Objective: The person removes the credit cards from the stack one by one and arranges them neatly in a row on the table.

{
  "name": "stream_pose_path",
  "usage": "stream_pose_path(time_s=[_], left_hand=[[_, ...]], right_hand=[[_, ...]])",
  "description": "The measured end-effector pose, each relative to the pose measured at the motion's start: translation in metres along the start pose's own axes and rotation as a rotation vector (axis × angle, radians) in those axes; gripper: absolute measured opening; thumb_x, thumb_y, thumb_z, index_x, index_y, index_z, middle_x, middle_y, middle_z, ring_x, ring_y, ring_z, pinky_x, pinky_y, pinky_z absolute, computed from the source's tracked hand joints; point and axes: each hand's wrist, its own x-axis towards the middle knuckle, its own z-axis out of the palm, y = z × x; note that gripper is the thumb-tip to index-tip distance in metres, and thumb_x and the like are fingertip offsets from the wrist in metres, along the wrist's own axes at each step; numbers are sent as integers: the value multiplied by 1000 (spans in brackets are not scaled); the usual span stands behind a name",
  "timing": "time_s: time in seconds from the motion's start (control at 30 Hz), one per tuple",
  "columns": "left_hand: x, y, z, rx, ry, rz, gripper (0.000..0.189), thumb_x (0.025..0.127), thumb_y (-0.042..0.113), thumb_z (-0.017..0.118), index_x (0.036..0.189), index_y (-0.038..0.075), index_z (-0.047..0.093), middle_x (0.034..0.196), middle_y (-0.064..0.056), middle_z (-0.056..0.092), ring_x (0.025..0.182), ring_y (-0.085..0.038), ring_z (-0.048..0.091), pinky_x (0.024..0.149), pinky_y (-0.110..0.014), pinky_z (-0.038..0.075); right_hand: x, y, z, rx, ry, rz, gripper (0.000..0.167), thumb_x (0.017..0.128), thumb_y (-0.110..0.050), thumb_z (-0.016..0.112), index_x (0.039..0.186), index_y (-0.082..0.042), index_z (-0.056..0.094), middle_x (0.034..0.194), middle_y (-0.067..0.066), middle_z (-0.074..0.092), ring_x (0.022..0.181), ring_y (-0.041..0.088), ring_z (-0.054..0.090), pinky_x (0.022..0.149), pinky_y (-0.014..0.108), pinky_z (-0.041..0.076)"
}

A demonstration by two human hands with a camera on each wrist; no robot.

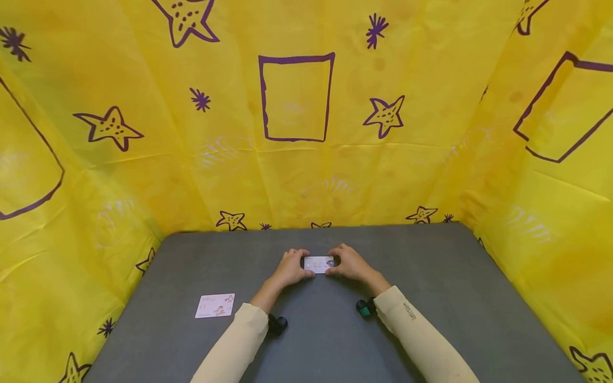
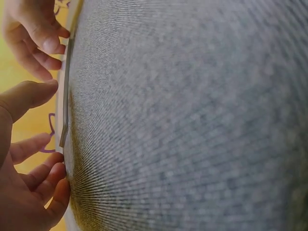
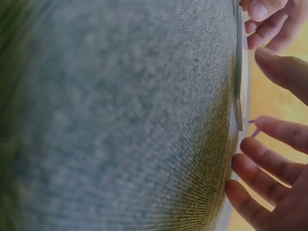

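Note:
A thin stack of cards [image 1: 317, 264] lies flat on the grey table, its pale printed face up. In both wrist views its layered edge shows. My left hand [image 1: 290, 267] arches around the left end, thumb by the near edge and index finger by the far one. At the other end my right hand [image 1: 353, 264] mirrors this. The right wrist view shows its thumb [image 3: 272, 62] slightly above the stack, the index finger raised, and the other fingertips low beside the end. Similarly loose, the left fingers [image 2: 45, 178] hang by the stack's end in the left wrist view.
A single pinkish card [image 1: 215, 306] lies on the table to the left of my left forearm. Yellow cloth walls [image 1: 297, 175] with purple drawings enclose the grey table [image 1: 407, 255] at the back and both sides. Dark wrist cameras [image 1: 276, 324] hang under the sleeves.

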Motion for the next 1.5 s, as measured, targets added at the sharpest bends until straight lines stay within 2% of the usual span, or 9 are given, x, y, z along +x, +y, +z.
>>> stream_pose_path(time_s=[0.13,0.3,0.5,0.97,1.5], left_hand=[[1,0,-1,18,16,-1,60,75,27,83,125,4,60,120,-17,57,106,-30,49,93,-48,41],[2,0,1,35,22,-16,61,74,26,84,126,5,60,119,-17,56,105,-30,48,91,-47,41],[1,2,4,40,17,-26,59,75,24,83,126,4,61,115,-17,56,102,-29,46,87,-45,40],[1,1,6,35,23,-19,52,75,22,83,120,6,64,110,-15,56,95,-26,44,82,-41,39],[2,1,5,34,13,-24,49,77,22,82,120,6,64,112,-14,56,100,-27,45,86,-42,39]], right_hand=[[4,-2,-1,-60,-19,-3,57,72,-30,85,119,-3,67,107,12,60,95,24,55,86,41,46],[6,-2,1,-113,-29,-30,59,69,-26,87,119,-2,67,104,12,59,93,25,53,83,40,45],[5,-3,1,-125,-36,-35,53,69,-21,86,115,-1,68,99,12,58,86,23,51,78,38,44],[11,-4,1,-131,-70,-16,42,71,-20,85,107,-6,70,95,7,57,83,19,49,76,35,43],[11,-5,0,-120,-63,-34,42,70,-19,85,106,-3,70,90,6,58,79,16,48,74,33,42]])
